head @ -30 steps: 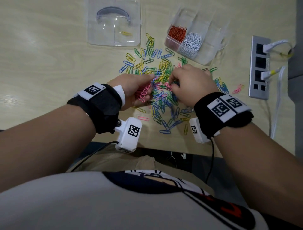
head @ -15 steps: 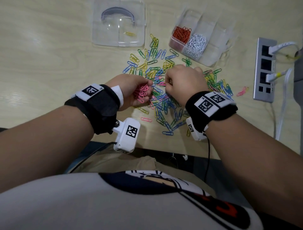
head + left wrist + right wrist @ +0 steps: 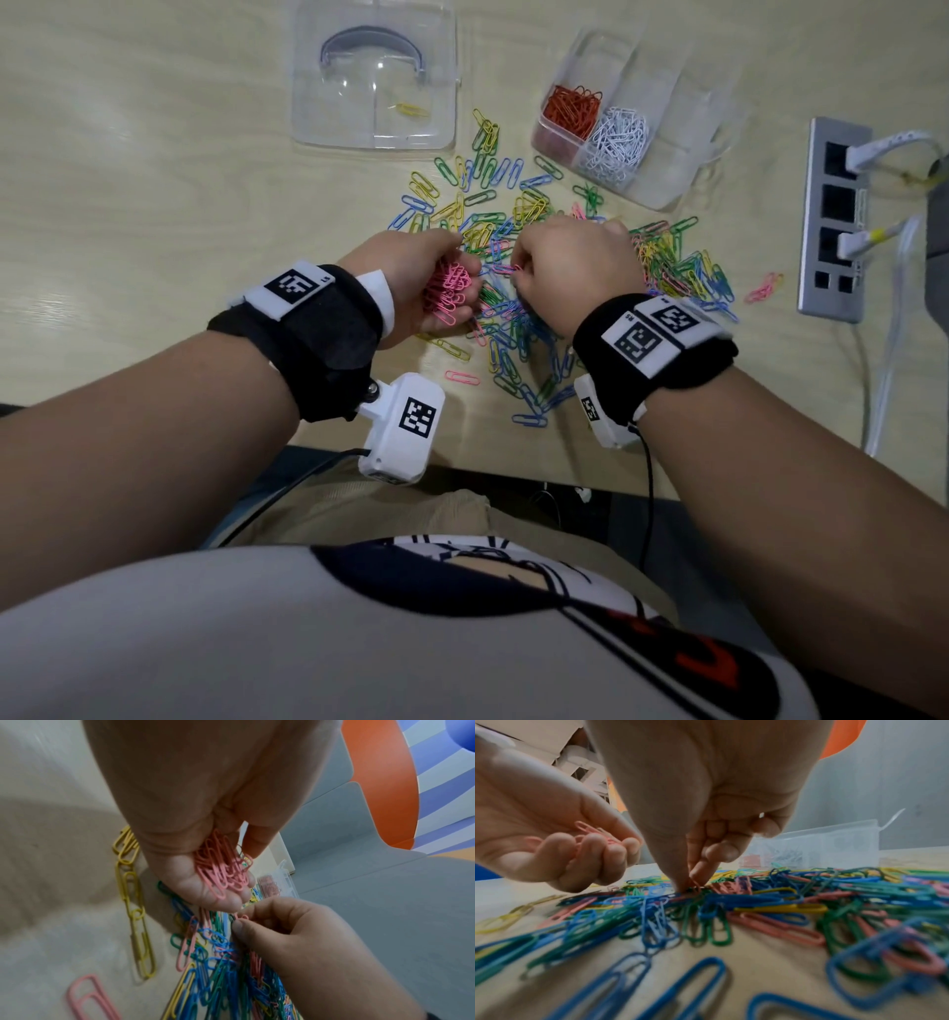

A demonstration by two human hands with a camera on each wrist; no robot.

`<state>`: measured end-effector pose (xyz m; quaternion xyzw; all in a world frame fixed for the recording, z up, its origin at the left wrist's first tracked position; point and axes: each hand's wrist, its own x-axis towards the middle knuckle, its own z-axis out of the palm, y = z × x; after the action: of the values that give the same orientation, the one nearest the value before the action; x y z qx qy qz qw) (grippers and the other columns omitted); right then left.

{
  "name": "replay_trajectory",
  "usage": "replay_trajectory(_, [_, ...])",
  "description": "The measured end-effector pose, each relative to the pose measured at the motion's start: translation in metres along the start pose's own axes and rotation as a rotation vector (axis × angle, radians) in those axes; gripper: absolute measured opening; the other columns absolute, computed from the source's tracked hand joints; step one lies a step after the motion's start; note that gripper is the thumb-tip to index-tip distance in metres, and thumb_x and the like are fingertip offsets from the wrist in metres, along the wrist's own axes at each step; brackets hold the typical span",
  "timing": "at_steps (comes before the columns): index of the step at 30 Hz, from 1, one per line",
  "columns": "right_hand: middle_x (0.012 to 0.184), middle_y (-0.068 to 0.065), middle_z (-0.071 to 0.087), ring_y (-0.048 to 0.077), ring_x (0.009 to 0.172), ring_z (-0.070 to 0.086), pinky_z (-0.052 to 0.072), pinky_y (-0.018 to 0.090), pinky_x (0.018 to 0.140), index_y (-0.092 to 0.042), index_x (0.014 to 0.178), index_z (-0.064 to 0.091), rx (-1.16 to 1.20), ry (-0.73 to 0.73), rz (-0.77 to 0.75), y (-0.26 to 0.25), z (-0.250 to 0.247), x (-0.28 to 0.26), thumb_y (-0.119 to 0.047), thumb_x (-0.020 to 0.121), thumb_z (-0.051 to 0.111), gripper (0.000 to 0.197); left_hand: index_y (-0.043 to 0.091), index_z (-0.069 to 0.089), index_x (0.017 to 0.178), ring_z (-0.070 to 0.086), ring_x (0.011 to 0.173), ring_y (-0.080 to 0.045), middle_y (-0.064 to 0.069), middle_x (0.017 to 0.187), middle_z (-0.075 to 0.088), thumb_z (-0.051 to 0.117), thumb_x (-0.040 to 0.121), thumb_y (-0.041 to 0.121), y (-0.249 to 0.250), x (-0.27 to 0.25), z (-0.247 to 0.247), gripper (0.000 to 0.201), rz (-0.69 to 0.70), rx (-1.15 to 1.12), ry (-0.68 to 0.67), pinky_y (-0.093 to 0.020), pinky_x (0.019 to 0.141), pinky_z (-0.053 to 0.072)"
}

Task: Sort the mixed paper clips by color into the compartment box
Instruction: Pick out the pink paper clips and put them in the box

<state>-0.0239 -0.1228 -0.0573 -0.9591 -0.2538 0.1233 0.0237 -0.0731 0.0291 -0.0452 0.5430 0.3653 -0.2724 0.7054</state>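
Note:
A heap of mixed paper clips (image 3: pixel 518 318) in blue, green, yellow and pink covers the middle of the wooden table (image 3: pixel 154 205). My left hand (image 3: pixel 426 288) is cupped palm-up and holds a bunch of pink clips (image 3: pixel 449 290) (image 3: pixel 223 870) in its curled fingers. Beside it my right hand (image 3: pixel 570 272) pinches a pink clip (image 3: pixel 695 884) (image 3: pixel 241 918) between thumb and forefinger, low on the heap. The clear compartment box (image 3: pixel 667 169) stands at the back right with orange clips (image 3: pixel 570 110) in one cell and white clips (image 3: pixel 619 141) in the neighbouring one.
A clear lid (image 3: pixel 375 77) with one yellow clip (image 3: pixel 411 109) on it lies at the back left. A grey power strip (image 3: pixel 834 221) with white plugs and cables is at the right. Stray pink clips (image 3: pixel 765 288) lie near it, and one pink clip (image 3: pixel 462 377) lies near the front edge.
My right hand has drawn left and nearer to the left hand, now pinching a pink clip at the heap. The left hand keeps its pink bunch and has barely moved.

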Motion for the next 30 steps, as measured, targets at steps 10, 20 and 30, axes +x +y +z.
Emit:
replay_trajectory(10, [0.084, -0.008, 0.063, 0.016, 0.089, 0.058, 0.045, 0.038, 0.087, -0.027, 0.083, 0.065, 0.409, 0.095, -0.019, -0.007, -0.022, -0.008, -0.035, 0.084, 0.06, 0.009, 0.007, 0.06, 0.083, 0.058, 0.054, -0.018, -0.009, 0.065, 0.06, 0.041, 0.101, 0.034, 0.001, -0.001, 0.005, 0.037, 0.006, -0.002, 0.033, -0.024, 0.05, 0.054])
replay_trajectory(20, [0.108, 0.006, 0.061, 0.029, 0.102, 0.058, 0.047, 0.04, 0.087, -0.023, 0.104, 0.067, 0.26, 0.047, 0.032, -0.008, -0.009, 0.012, -0.027, 0.092, 0.053, 0.019, 0.012, 0.056, 0.075, 0.058, 0.052, -0.014, -0.005, 0.056, 0.059, 0.038, 0.102, 0.032, 0.0, -0.003, -0.004, 0.039, -0.047, -0.049, 0.022, -0.019, 0.049, 0.053])
replay_trajectory(30, [0.105, 0.007, 0.057, 0.031, 0.097, 0.057, 0.041, 0.042, 0.087, -0.018, 0.098, 0.062, 0.053, -0.053, 0.057, -0.003, -0.013, 0.013, -0.032, 0.085, 0.053, 0.021, 0.011, 0.056, 0.073, 0.054, 0.043, -0.017, -0.006, 0.056, 0.057, 0.037, 0.102, 0.03, 0.002, -0.004, -0.019, 0.039, -0.03, -0.021, 0.053, -0.025, 0.052, 0.055])
